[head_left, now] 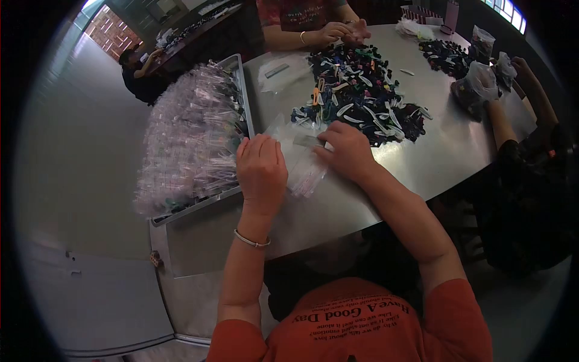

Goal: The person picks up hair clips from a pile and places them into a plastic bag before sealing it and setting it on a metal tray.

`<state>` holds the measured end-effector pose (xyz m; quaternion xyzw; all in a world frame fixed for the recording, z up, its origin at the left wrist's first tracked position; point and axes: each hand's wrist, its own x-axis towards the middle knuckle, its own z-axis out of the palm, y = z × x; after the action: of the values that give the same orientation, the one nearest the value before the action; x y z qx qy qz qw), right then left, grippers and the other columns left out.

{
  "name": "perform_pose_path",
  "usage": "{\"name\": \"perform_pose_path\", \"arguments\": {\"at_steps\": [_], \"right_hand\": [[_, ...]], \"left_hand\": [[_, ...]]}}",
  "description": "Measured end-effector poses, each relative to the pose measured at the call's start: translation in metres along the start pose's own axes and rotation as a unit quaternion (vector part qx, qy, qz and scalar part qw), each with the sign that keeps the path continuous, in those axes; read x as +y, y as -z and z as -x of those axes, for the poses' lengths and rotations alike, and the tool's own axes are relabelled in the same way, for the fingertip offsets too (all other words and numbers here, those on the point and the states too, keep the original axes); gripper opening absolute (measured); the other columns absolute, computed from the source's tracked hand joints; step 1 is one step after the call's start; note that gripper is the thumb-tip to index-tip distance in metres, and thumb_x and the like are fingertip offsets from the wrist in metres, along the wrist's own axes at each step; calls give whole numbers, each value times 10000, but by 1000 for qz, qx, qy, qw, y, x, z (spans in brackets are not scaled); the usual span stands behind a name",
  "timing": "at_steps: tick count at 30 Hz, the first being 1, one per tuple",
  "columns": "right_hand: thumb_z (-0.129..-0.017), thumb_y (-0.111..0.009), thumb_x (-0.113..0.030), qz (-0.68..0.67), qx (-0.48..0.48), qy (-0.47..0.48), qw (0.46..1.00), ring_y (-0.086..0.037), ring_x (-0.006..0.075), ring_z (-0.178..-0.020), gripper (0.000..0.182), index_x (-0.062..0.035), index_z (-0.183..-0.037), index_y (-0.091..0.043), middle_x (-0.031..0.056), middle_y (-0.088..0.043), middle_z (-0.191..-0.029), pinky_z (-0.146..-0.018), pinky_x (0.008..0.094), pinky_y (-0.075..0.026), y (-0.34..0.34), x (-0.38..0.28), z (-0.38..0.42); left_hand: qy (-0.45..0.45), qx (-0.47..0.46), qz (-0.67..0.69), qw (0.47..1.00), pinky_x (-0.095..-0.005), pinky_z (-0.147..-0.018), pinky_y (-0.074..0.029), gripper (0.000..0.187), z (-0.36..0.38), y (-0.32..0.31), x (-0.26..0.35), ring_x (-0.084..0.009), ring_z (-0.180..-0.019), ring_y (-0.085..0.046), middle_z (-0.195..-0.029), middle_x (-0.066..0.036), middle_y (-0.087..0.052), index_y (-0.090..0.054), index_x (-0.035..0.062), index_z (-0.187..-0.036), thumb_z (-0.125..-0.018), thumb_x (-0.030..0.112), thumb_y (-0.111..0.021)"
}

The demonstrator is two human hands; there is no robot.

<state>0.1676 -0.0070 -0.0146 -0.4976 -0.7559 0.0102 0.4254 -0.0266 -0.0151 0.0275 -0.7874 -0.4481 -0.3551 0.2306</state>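
Note:
My left hand (262, 174) is closed, its fingers pressed together beside the right edge of a tray (246, 102). A clear plastic bag (276, 127) shows just past its fingertips; whether the fingers grip it is hidden. My right hand (348, 151) is bent over a stack of clear plastic bags (309, 176), thumb and fingers pinched at its edge. On the stack lies a flat grey bar (306, 140), close to the right fingertips. Just beyond my hands spreads a heap of small dark, white and coloured pieces that look like hair clips (362, 90).
Filled clear packets (190, 127) are piled high in the tray at left. Across the metal table (404, 166) a person's hands (344, 33) work. At right, another person's arms (500, 120) reach to filled bags (473, 90) beside a second heap (446, 57).

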Motion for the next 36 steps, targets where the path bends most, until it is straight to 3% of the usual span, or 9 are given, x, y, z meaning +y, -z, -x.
{"name": "perform_pose_path", "arguments": {"at_steps": [8,10,11,14,18,27,30,32,36], "right_hand": [[-743,-673,-223,-1,-66,82,994,-603,245,-789,186,-74,-853,-697,82,-612,-823,-720,330,-487,-13,2,3],[-793,-627,-199,-217,-22,-84,972,-601,190,-818,183,-70,-899,-702,66,-637,-848,-742,308,-468,-7,3,-4],[-863,-573,-174,-355,-45,-185,915,-592,141,-815,194,-40,-927,-697,54,-662,-884,-736,287,-461,-1,5,-5],[-872,-594,-165,-478,-111,-251,835,-593,113,-772,203,1,-943,-687,53,-674,-892,-706,264,-473,19,0,-13],[-802,-691,-157,-485,-81,-240,837,-582,61,-676,188,8,-894,-696,30,-670,-758,-641,201,-465,1,-6,-8],[-806,-702,-196,-475,-3,-290,831,-554,67,-644,193,-4,-820,-685,27,-654,-718,-600,207,-439,11,4,-13],[-811,-705,-205,-485,8,-293,824,-543,64,-631,190,-16,-803,-682,24,-649,-711,-589,207,-432,11,3,-12],[-812,-707,-206,-479,11,-291,828,-541,63,-628,192,-17,-794,-680,21,-647,-708,-586,206,-430,12,1,-12],[-813,-712,-192,-466,26,-240,851,-540,56,-629,186,-17,-762,-674,12,-644,-705,-576,201,-423,8,-1,-9]], "left_hand": [[0,24,71,997,-384,-876,-450,66,-11,-18,5,-240,-867,-602,-903,-73,-624,-591,45,-827,-788,85,-626],[4,30,66,997,-384,-873,-451,66,-11,-24,5,-238,-864,-601,-902,-72,-624,-590,48,-822,-787,88,-628],[8,31,62,998,-385,-870,-453,66,-10,-26,5,-235,-860,-601,-900,-70,-623,-589,50,-817,-785,91,-630],[9,32,65,997,-380,-885,-447,78,-8,-29,6,-237,-871,-601,-894,-70,-624,-598,44,-827,-778,88,-639],[-13,51,99,994,-385,-899,-441,125,-1,-35,11,-260,-910,-592,-944,-86,-616,-599,32,-873,-773,88,-650],[94,108,246,959,-382,-862,-447,333,4,-31,21,-302,-976,-566,-1027,-163,-575,-505,-8,-1071,-789,90,-651],[186,61,346,918,-373,-832,-457,388,8,-31,29,-283,-955,-569,-1005,-170,-569,-475,-16,-1101,-784,102,-665],[357,-30,619,699,-368,-807,-464,433,10,-32,35,-278,-940,-569,-997,-178,-560,-462,-17,-1108,-770,130,-691],[372,-74,605,700,-401,-847,-451,510,7,-24,46,-317,-992,-539,-1052,-199,-529,-447,-24,-1132,-747,171,-720]]}}
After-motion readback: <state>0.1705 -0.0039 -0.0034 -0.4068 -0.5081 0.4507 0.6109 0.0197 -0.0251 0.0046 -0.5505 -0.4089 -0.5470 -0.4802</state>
